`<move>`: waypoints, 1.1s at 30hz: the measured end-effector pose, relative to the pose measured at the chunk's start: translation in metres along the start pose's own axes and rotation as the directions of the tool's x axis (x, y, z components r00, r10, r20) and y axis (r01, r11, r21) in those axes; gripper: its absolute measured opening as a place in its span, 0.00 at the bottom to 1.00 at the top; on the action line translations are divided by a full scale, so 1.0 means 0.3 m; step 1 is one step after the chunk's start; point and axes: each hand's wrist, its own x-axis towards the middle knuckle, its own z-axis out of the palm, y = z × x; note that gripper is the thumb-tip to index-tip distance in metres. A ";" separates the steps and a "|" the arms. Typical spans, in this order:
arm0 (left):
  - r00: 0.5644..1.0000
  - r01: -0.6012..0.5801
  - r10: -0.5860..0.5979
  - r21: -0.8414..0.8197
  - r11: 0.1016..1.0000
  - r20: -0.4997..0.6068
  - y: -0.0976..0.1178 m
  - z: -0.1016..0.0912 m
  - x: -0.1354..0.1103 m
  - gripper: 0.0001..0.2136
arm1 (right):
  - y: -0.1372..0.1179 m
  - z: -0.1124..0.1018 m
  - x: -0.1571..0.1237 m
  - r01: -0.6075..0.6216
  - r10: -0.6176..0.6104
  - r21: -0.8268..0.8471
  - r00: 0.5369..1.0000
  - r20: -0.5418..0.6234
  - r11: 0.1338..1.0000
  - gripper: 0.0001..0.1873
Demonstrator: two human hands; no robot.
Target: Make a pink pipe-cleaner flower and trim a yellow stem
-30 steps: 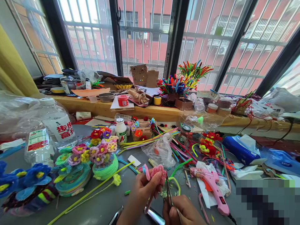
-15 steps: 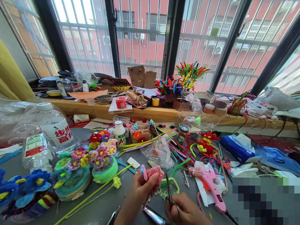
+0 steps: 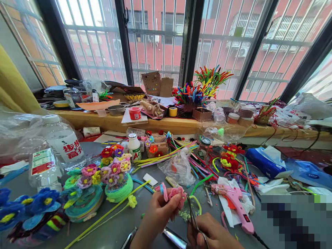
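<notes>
Pinched in the fingers of my left hand [image 3: 162,212] is a fuzzy pink pipe-cleaner flower [image 3: 178,197], with a small pink-and-blue piece at its left. My right hand [image 3: 211,231] grips a pair of metal scissors [image 3: 191,212], blades pointing up just right of the flower. Whether the blades touch it I cannot tell. Pale green fuzz clippings [image 3: 184,214] lie on the grey table behind the scissors. A bent light-green pipe cleaner [image 3: 199,204] rests beside them. A shiny metal tool [image 3: 175,238] lies partly hidden below my hands.
A pink glue gun [image 3: 237,204] lies on white paper to the right. At left stand finished flower pots, including a green one [image 3: 119,188], and plastic bottles [image 3: 64,145]. A yellow pipe-cleaner flower [image 3: 132,201], a clear bag [image 3: 178,167] and a crowded sill [image 3: 109,119] are further back.
The whole view has shifted slightly, so things sit a little further right. My hands keep their hold on the pink flower and the scissors, with little other visible movement.
</notes>
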 end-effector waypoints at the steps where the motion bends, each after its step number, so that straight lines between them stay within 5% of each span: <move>1: 1.000 0.003 -0.003 0.008 1.000 0.018 -0.003 -0.003 0.002 0.20 | -0.002 -0.002 -0.002 -0.011 0.011 -0.008 1.000 0.003 1.000 0.38; 14: 0.999 0.018 -0.020 0.062 0.998 0.028 0.014 -0.009 -0.005 0.18 | 0.055 0.006 0.013 0.023 -0.030 -0.063 0.994 -0.103 0.998 0.34; 19: 0.989 0.068 -0.078 0.082 0.994 0.124 0.013 -0.014 -0.010 0.16 | 0.060 -0.012 0.015 -0.034 0.097 0.247 0.964 -0.249 0.968 0.33; 25: 0.908 0.111 -0.211 0.279 0.954 0.362 0.009 -0.002 -0.026 0.14 | 0.012 -0.020 0.005 -0.035 0.160 0.429 0.953 -0.258 0.903 0.26; 27: 0.947 0.058 -0.150 0.309 0.949 0.283 0.011 0.003 -0.025 0.12 | 0.011 -0.018 0.006 -0.047 0.181 0.424 0.942 -0.283 0.905 0.23; 29: 0.997 -0.075 0.065 0.315 0.946 0.044 0.016 0.010 -0.025 0.08 | 0.025 -0.015 0.009 -0.060 0.241 0.413 0.883 -0.402 0.909 0.22; 31: 0.910 -0.255 0.348 0.360 0.898 -0.224 0.019 0.020 -0.026 0.08 | 0.051 -0.012 0.015 -0.075 0.325 0.429 0.773 -0.546 0.900 0.21; 33: 0.849 -0.336 0.457 0.396 0.855 -0.265 0.007 0.034 -0.029 0.04 | 0.076 -0.005 0.022 -0.063 0.408 0.506 0.680 -0.610 0.860 0.20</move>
